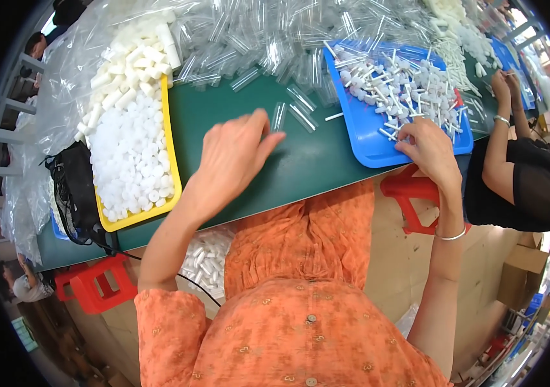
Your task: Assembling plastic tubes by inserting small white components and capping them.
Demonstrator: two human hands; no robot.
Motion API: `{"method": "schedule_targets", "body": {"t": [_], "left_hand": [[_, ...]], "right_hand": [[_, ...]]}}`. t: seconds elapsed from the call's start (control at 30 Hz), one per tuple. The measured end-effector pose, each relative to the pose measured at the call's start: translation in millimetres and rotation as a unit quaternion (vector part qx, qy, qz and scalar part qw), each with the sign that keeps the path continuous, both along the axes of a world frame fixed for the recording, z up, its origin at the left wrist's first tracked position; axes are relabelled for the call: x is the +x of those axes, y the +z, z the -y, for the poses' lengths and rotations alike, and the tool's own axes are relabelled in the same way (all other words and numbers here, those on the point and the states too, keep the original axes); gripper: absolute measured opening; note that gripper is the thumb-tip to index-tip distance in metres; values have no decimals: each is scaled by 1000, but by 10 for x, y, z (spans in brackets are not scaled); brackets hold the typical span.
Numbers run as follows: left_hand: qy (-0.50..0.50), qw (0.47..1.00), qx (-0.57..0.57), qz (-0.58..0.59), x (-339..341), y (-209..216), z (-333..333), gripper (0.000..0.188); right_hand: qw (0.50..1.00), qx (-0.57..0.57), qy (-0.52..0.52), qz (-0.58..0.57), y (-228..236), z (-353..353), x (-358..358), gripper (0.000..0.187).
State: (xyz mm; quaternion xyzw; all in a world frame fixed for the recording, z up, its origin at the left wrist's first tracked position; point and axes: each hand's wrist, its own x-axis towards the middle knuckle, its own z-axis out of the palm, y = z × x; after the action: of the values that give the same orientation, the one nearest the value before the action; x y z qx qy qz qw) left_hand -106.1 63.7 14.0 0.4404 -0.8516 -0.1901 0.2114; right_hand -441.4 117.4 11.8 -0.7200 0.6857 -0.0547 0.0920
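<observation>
My left hand (235, 153) hovers over the green table, slightly blurred, its thumb held apart from the fingers and nothing visible in it. Just beyond its fingertips lies a clear plastic tube (279, 117), with two more clear tubes (302, 118) to the right. At the near right corner of the blue tray (373, 147), my right hand (431, 149) has its fingers curled together in a pinch. What lies between those fingertips is hidden. White sticks with round translucent caps (399, 87) fill much of this tray, some right at the right hand's fingers.
Left of the left hand, a yellow tray (173, 164) holds small white caps, with cream foam cylinders (134, 71) heaped behind. Many clear tubes (255, 35) cover the far side. A black mesh bag (71, 187) lies far left. Another person's hands (504, 84) work at right.
</observation>
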Motion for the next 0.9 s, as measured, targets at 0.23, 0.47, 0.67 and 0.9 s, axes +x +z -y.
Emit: {"method": "schedule_targets", "body": {"t": [0.23, 0.47, 0.67, 0.9], "left_hand": [[110, 974, -115, 163, 520, -78, 784, 12], [151, 917, -257, 263, 1362, -193, 1599, 18], [83, 907, -319, 262, 1514, -165, 1733, 26], [61, 956, 170, -231, 688, 125, 141, 15]], "right_hand": [[949, -82, -101, 287, -142, -244, -160, 14], [752, -156, -140, 625, -318, -147, -242, 18], [651, -107, -136, 739, -257, -210, 140, 25], [605, -31, -75, 792, -261, -545, 944, 32]]}}
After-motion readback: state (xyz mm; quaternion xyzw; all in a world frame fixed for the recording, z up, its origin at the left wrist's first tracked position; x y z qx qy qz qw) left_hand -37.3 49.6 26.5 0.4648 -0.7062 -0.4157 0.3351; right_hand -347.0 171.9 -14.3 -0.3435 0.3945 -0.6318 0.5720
